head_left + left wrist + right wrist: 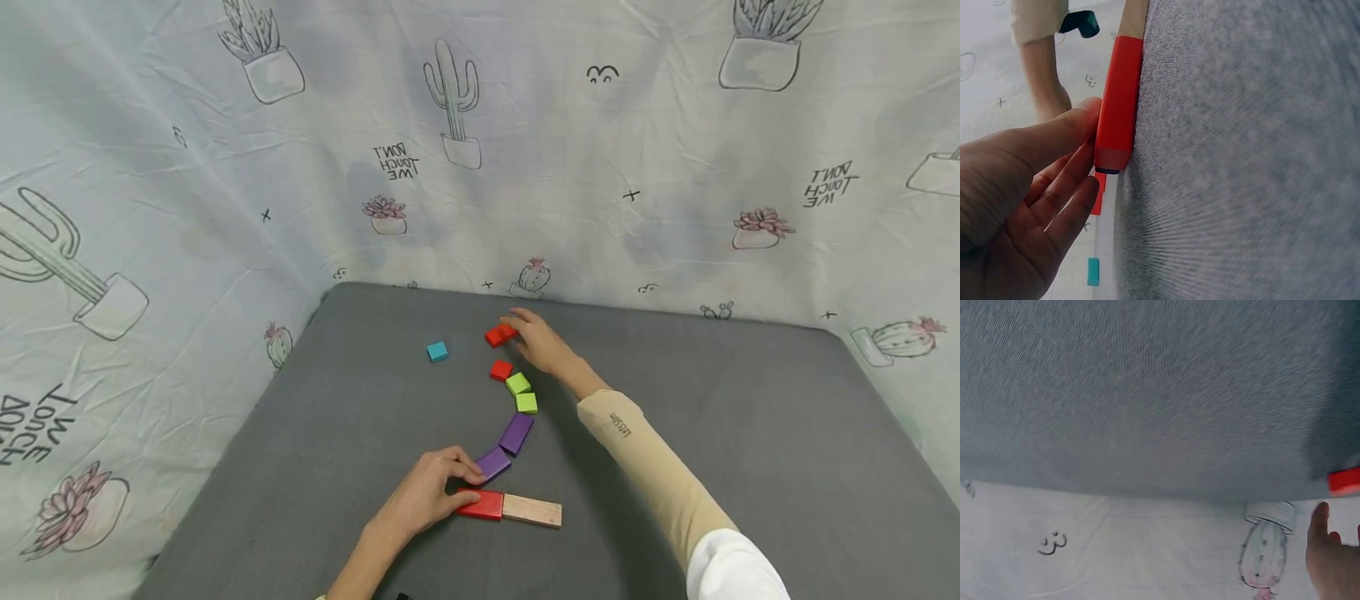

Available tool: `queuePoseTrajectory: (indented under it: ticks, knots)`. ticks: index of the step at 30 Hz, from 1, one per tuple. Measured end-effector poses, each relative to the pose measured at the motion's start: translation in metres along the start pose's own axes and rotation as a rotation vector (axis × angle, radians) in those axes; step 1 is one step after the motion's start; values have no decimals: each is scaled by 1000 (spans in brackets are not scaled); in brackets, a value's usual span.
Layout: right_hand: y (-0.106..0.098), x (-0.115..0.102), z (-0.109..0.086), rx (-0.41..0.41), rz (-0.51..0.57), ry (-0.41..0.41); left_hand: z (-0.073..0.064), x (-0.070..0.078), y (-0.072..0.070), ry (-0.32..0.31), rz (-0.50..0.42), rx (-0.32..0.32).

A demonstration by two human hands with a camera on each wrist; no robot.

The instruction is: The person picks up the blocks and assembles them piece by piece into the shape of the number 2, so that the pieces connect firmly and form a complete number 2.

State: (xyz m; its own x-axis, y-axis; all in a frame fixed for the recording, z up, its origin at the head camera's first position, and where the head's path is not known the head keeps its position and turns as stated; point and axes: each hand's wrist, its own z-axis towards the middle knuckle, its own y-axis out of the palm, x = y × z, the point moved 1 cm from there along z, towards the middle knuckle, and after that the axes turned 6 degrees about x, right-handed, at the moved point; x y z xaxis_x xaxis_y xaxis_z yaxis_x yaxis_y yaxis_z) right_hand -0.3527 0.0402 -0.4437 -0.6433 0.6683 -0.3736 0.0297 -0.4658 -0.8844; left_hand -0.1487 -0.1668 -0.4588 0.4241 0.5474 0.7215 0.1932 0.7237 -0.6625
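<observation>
My left hand (435,492) bridges two blocks: its thumb touches the left end of a red rectangular block (1117,100), and its fingertips reach the lower-left purple block (492,463). A plain wooden block (532,510) lies end to end with that red block. At the far side, my right hand (543,343) is beside red pieces (498,335), its fingers extended at their right edge. Between the hands runs a curved row: a red square block (501,370), two lime-green blocks (527,402) and a second purple block (517,433).
A blue square block (437,352) lies apart, left of the curve. The grey cloth tabletop (337,400) meets a plant-print curtain (525,183) at the back and left. A small dark object (403,596) shows at the bottom edge.
</observation>
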Motion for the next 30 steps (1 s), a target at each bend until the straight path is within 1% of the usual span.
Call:
queuePoseTrajectory:
  ticks: [2,5,7,9,15,18,21,24,26,28,30]
  knots:
    - [3,3,3,-68,-64,54,-1,1,0,-1,4,0]
    - [10,5,6,-171,-132,94,-2,1,0,-8,4,-8]
    - [15,6,9,-210,-162,113,-2,2,0,-9,1,-10]
    - [18,5,13,-220,-166,136,-1,2,-1,-9,-3,-9]
    - [24,5,17,-150,-215,183,0,2,-1,-11,0,-7]
    - [24,9,17,-141,-235,208,0,2,-1,-10,-1,-11]
    - [22,14,13,-126,-218,218,0,2,0,-13,-5,-14]
    - [18,20,10,-87,-155,229,0,2,-1,-11,-10,-14]
    - [15,25,7,-42,-94,273,0,2,-1,-10,-11,-12]
    - [12,29,5,22,-22,351,0,2,-1,-11,-8,-12]
    - [6,33,2,108,55,448,0,2,-2,-14,-8,-13]
